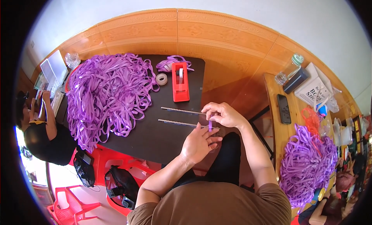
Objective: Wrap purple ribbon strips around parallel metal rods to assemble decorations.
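Observation:
Two thin metal rods, an upper rod (180, 110) and a lower rod (176, 122), lie nearly parallel on the black table (149, 141) and reach past its right edge. Between my hands a short piece of purple ribbon (210, 126) hangs down by the rods' right ends. My right hand (226, 115) is closed, thumb and fingertips pinching the ribbon's upper end. Just below, my left hand (198, 144) has its fingers stretched apart, thumb at the lower rod and fingertips close to the ribbon's lower end. Whether the ribbon wraps around a rod is too small to tell.
A big heap of purple ribbon (110, 97) covers the table's left side. Behind the rods stand a red tape dispenser (180, 94) and a tape roll (161, 79). Right, a wooden table holds a phone (284, 109) and more ribbon (306, 172). A person (48, 138) sits left.

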{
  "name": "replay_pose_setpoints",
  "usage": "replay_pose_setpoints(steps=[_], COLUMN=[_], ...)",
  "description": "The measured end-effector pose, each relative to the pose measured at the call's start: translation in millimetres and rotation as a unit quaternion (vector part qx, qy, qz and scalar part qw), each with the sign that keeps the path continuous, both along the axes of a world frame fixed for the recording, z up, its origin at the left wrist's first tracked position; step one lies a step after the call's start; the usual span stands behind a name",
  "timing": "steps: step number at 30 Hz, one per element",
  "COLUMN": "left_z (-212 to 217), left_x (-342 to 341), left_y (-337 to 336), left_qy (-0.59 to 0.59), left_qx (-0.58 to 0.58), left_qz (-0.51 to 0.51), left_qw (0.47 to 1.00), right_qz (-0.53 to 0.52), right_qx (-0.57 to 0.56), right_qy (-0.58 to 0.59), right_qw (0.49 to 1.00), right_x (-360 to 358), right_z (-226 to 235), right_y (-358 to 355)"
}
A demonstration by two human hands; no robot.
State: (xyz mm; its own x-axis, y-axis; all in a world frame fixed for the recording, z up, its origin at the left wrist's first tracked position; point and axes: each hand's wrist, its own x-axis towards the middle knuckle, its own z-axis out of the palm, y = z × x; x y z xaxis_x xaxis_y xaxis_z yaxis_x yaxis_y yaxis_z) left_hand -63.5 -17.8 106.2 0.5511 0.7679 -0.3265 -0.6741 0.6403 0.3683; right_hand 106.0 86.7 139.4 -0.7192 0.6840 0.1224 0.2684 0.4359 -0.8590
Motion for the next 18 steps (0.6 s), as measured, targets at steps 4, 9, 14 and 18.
replay_pose_setpoints(steps=[4,9,14,18], left_z=[0,1,0,5], left_x=[1,0,0,1], left_y=[0,-1,-1,-1], left_qy=[-0.002,-0.005,-0.009,-0.006], left_qx=[0.001,0.0,-0.001,0.002], left_qz=[-0.001,0.0,0.002,0.002], left_qw=[1.0,1.0,1.0,1.0], right_qz=[-0.026,-0.051,-0.139,-0.242], right_qx=[-0.023,-0.032,-0.072,0.017], right_qy=[0.057,0.161,0.239,0.229], right_qw=[0.998,0.985,0.958,0.943], right_x=[13,25,30,13], right_z=[-17,-34,-46,-44], right_y=[-5,-11,-29,-42])
